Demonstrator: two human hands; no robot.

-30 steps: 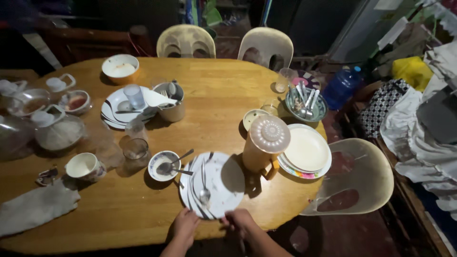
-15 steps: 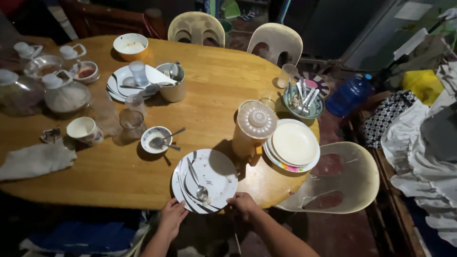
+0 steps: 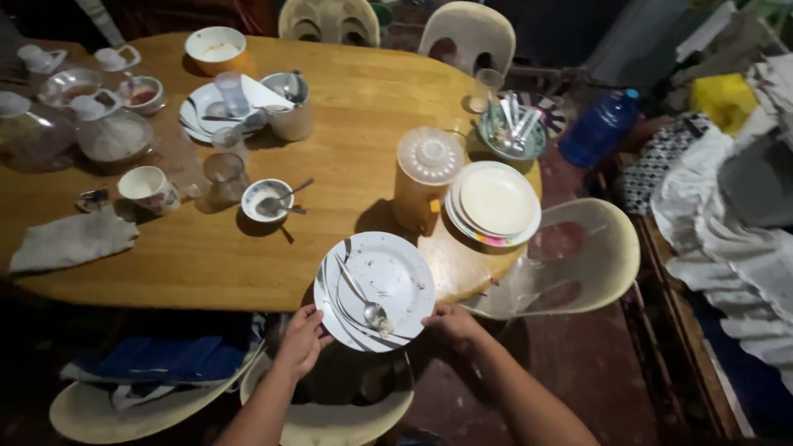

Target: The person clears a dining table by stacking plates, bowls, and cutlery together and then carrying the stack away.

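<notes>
Both my hands hold a used white plate with dark streaks, lifted off the edge of the wooden table and over a plastic chair. My left hand grips its near-left rim, my right hand its near-right rim. A spoon and a fork lie on the plate among food scraps.
An orange pitcher with a white lid and a stack of plates stand just beyond. A small bowl with spoons, glasses, cups, a grey cloth and lidded dishes crowd the left. Cream chairs ring the table; laundry lies at right.
The plate has come off the table toward me and now hangs past the edge, held in both hands. My view has shifted back and to the right.
</notes>
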